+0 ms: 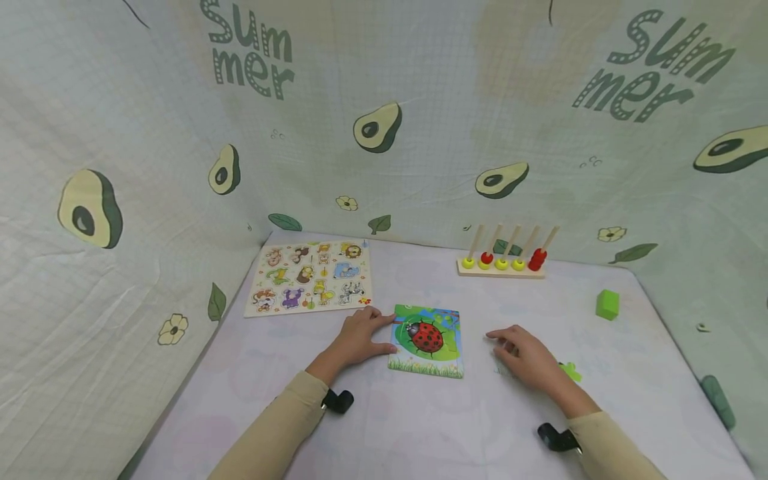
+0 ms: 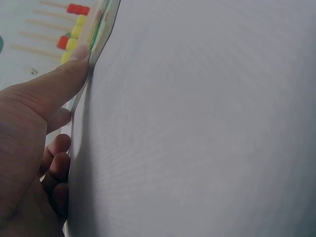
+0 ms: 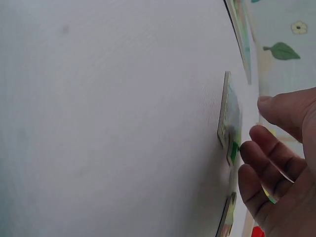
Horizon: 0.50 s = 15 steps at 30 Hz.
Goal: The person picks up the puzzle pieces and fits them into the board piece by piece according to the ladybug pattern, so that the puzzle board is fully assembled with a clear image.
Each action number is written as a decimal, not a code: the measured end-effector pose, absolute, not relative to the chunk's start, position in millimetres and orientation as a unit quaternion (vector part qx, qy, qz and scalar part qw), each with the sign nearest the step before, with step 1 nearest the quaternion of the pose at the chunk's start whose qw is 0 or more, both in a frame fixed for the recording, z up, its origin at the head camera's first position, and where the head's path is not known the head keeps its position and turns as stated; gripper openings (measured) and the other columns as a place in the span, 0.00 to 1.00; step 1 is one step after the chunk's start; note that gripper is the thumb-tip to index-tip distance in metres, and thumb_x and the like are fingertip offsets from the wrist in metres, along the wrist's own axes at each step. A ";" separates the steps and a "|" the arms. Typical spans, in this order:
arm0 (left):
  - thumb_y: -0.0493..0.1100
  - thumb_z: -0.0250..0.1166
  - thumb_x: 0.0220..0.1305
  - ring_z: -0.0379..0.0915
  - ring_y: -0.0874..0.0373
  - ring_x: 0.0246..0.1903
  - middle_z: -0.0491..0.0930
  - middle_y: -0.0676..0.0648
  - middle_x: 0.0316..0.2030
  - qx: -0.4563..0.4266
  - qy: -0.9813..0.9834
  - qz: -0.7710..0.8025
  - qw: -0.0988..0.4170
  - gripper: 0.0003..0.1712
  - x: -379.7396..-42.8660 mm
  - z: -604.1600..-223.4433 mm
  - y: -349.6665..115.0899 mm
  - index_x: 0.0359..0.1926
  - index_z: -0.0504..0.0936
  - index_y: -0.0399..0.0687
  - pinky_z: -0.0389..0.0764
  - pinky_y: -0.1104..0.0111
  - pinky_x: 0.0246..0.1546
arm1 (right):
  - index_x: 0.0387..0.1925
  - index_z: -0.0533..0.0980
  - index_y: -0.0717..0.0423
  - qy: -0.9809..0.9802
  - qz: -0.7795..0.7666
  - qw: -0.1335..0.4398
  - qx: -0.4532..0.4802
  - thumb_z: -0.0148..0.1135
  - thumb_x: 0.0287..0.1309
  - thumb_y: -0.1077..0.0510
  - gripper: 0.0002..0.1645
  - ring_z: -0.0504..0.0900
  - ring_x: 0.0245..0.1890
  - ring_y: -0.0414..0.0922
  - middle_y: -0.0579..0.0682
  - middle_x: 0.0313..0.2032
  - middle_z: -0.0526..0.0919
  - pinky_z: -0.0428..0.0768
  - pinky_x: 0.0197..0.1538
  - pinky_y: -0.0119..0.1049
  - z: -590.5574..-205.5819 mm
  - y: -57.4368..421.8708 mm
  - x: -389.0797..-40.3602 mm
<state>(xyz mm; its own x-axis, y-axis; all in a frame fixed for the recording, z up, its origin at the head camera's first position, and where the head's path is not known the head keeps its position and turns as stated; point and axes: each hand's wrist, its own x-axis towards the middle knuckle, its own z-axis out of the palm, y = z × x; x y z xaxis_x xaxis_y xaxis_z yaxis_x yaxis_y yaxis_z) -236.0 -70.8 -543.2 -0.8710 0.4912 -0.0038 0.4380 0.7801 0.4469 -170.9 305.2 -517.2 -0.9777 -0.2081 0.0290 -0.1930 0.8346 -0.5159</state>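
A square picture puzzle (image 1: 426,341) with a red ladybug on green leaves lies flat on the table. My left hand (image 1: 360,335) is at its left edge, index finger by the upper corner and thumb lower down; in the left wrist view the thumb (image 2: 69,74) touches the edge. Right of the puzzle, my right hand (image 1: 528,357) is over the table with loosely bent fingers and nothing held. Under it, a thin flat piece (image 3: 229,111) lies near the fingertips in the right wrist view, its picture hardly visible. Beside the right wrist is a bright green piece (image 1: 570,371), partly hidden.
An animal puzzle board (image 1: 312,277) lies at the back left. Behind, a wooden peg stand (image 1: 502,271) carries red and yellow beads. A green block (image 1: 607,305) stands at the right. A printed cloth (image 1: 432,133) hangs around the table's back and sides.
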 end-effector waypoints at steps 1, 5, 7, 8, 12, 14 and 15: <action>0.69 0.70 0.58 0.66 0.54 0.52 0.72 0.48 0.55 0.247 0.942 0.221 0.060 0.45 -236.1 -543.3 -70.8 0.73 0.72 0.61 0.66 0.56 0.53 | 0.57 0.82 0.53 0.958 -0.266 0.012 -0.103 0.66 0.65 0.60 0.19 0.72 0.35 0.40 0.44 0.39 0.77 0.73 0.37 0.36 -517.8 308.4 -169.7; 0.69 0.70 0.58 0.66 0.55 0.52 0.72 0.49 0.55 0.246 0.942 0.221 0.062 0.45 -236.6 -543.9 -70.8 0.73 0.72 0.62 0.66 0.56 0.54 | 0.55 0.83 0.55 0.958 -0.267 -0.006 -0.102 0.67 0.65 0.61 0.18 0.73 0.34 0.39 0.44 0.39 0.78 0.74 0.37 0.35 -520.4 318.5 -163.9; 0.69 0.70 0.58 0.66 0.55 0.52 0.72 0.49 0.55 0.245 0.942 0.220 0.063 0.45 -236.5 -543.5 -70.9 0.73 0.71 0.62 0.66 0.56 0.54 | 0.55 0.83 0.55 0.958 -0.268 -0.013 -0.101 0.67 0.65 0.61 0.17 0.73 0.35 0.38 0.44 0.39 0.79 0.74 0.37 0.35 -521.3 321.7 -161.7; 0.69 0.70 0.58 0.66 0.55 0.52 0.72 0.49 0.55 0.245 0.942 0.221 0.063 0.45 -236.4 -543.3 -71.0 0.73 0.72 0.62 0.66 0.56 0.54 | 0.55 0.83 0.55 0.957 -0.270 -0.014 -0.101 0.67 0.65 0.61 0.17 0.73 0.35 0.38 0.44 0.39 0.79 0.74 0.37 0.35 -521.0 322.7 -160.7; 0.69 0.70 0.58 0.65 0.55 0.51 0.72 0.49 0.54 0.245 0.942 0.223 0.063 0.45 -235.4 -542.0 -71.2 0.73 0.72 0.61 0.66 0.56 0.53 | 0.55 0.82 0.56 0.958 -0.268 -0.007 -0.099 0.66 0.65 0.60 0.17 0.73 0.35 0.38 0.44 0.39 0.79 0.74 0.37 0.35 -519.7 324.8 -158.5; 0.69 0.70 0.58 0.65 0.55 0.51 0.72 0.49 0.54 0.245 0.941 0.225 0.062 0.45 -235.0 -541.8 -71.2 0.73 0.72 0.61 0.66 0.56 0.53 | 0.55 0.82 0.57 0.959 -0.264 -0.002 -0.099 0.66 0.65 0.60 0.18 0.73 0.35 0.39 0.44 0.39 0.79 0.74 0.38 0.35 -518.9 325.1 -157.9; 0.68 0.70 0.58 0.65 0.55 0.51 0.72 0.49 0.54 0.245 0.941 0.226 0.062 0.44 -234.8 -541.6 -71.1 0.73 0.72 0.61 0.66 0.56 0.54 | 0.55 0.83 0.57 0.960 -0.263 0.000 -0.098 0.66 0.65 0.60 0.18 0.73 0.36 0.39 0.44 0.39 0.79 0.75 0.38 0.35 -518.8 325.2 -157.8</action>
<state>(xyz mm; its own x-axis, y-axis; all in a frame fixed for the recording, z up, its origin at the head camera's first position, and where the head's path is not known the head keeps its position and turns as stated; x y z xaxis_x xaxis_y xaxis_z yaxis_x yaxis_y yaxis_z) -234.8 -71.1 -541.6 -0.8719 0.4896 -0.0062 0.4334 0.7776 0.4554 -157.8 325.2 -518.8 -0.9807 -0.1889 0.0508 -0.1884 0.8427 -0.5044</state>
